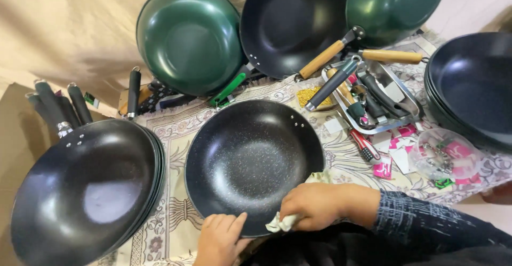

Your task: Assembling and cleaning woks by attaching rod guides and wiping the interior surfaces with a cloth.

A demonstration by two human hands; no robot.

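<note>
While the right hand (318, 204) is closing its fingers on a pale crumpled cloth (281, 222) and pressing it against the near rim of a black speckled wok (250, 159), the left hand (220, 237) is gripping that same rim just beside it, thumb lying over the edge. This wok is sitting near the middle of a patterned mat (172, 132), tipped slightly toward the person, and its bowl is holding nothing. A dark printed sleeve (426, 224) is covering the right forearm.

Toward the mat's left edge, a stack of black woks (85, 191) is resting, the top one showing a pale sheen in its bowl, with several dark handles (58, 106) sticking out at the far-left corner. Along the far edge, a green wok (189, 36) is leaning upright, a black wok (293, 23) with a wooden handle (322, 59) is leaning beside it, and another green wok (392, 4) is overlapping that one. At the right edge, a stack of dark blue-black woks (472, 87) is lying.

Between the middle wok and the right stack, a shiny metal tray (402, 92) is holding loose handles, some black and some wooden. Just beside the tray's near left corner, a small dish of yellow bits (314, 96) is sitting. Near the mat's right edge, a clear plastic bag (440, 156) is holding small metal parts, with pink and white paper scraps (397, 146) scattered around it.
</note>
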